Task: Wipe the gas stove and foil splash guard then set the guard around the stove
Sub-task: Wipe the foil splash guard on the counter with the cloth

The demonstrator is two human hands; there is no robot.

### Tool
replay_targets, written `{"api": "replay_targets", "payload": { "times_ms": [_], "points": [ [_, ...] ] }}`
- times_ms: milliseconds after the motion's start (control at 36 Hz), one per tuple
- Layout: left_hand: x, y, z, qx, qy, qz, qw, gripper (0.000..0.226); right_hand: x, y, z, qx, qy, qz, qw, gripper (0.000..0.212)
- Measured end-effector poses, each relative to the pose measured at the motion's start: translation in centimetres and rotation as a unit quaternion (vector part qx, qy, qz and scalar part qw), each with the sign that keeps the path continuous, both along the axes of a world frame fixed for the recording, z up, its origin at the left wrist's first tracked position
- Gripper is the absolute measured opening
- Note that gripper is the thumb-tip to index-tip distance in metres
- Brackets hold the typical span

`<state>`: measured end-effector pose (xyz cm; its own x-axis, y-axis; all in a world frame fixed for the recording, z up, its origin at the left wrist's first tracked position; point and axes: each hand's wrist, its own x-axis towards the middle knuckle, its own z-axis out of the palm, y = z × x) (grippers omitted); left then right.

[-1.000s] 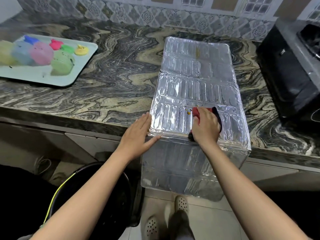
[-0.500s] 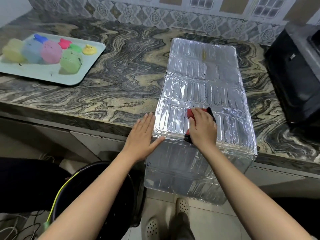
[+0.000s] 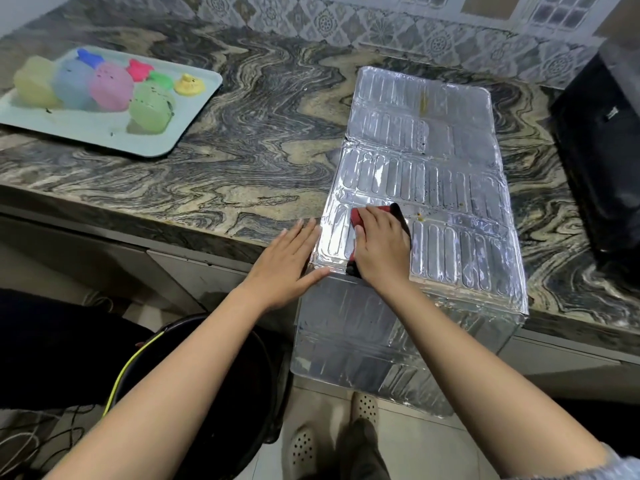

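Observation:
The silver foil splash guard (image 3: 426,161) lies flat on the marble counter, and its near panel hangs down over the counter's front edge. My right hand (image 3: 381,251) presses a red and black cloth (image 3: 398,211) onto the guard's near left part. My left hand (image 3: 289,261) rests flat, fingers spread, against the guard's left edge at the counter's rim. Small brown specks dot the foil to the right of the cloth. The black gas stove (image 3: 602,161) stands at the right edge of the view, only partly seen.
A pale tray (image 3: 104,129) with several coloured plastic cups and moulds sits at the counter's back left. A black bucket (image 3: 221,393) with a yellow-green handle stands on the floor below my left arm. My feet in perforated clogs are on the tiled floor.
My right hand has slid the cloth leftward across the near foil panel. My left hand stays flat at the guard's left edge.

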<state>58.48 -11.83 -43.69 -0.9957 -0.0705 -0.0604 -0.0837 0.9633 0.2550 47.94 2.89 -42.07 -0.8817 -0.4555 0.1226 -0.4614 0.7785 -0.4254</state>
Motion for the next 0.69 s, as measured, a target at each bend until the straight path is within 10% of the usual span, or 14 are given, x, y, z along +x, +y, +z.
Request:
{"api": "replay_targets", "payload": {
  "times_ms": [694],
  "points": [
    [0.2, 0.9, 0.8, -0.040, -0.040, 0.008, 0.998, 0.071, -3.8, -5.2, 0.0, -0.012, 0.000, 0.093, 0.996, 0.041]
  ]
}}
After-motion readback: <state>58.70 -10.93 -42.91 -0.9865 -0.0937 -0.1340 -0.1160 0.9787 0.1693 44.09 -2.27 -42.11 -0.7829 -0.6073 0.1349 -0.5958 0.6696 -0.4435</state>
